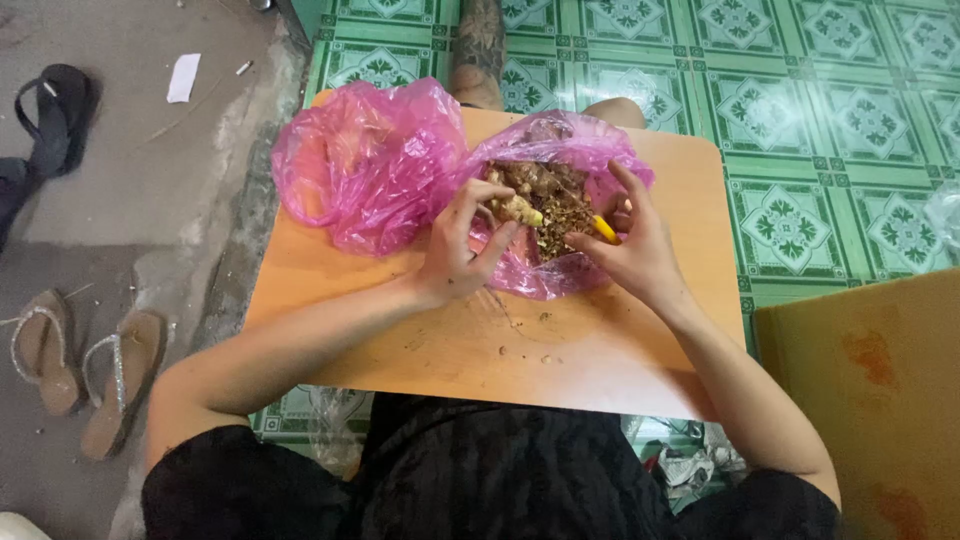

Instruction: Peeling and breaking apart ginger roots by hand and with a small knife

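Observation:
My left hand (462,245) grips a pale knobbly piece of ginger root (518,209) over an open pink plastic bag (560,140) full of brown peelings (556,200). My right hand (630,245) holds a small yellow-handled tool (604,229) close against the ginger. A second pink bag (365,165), puffed up, lies just left of my left hand. Both bags rest on an orange wooden board (590,350) across my lap.
Brown scraps dot the board near its front edge. Green patterned floor tiles (830,120) surround it. Another person's tattooed leg (478,50) stands behind the bags. Sandals (85,365) and black flip-flops (50,120) lie on grey concrete at left. An orange box (870,400) sits at right.

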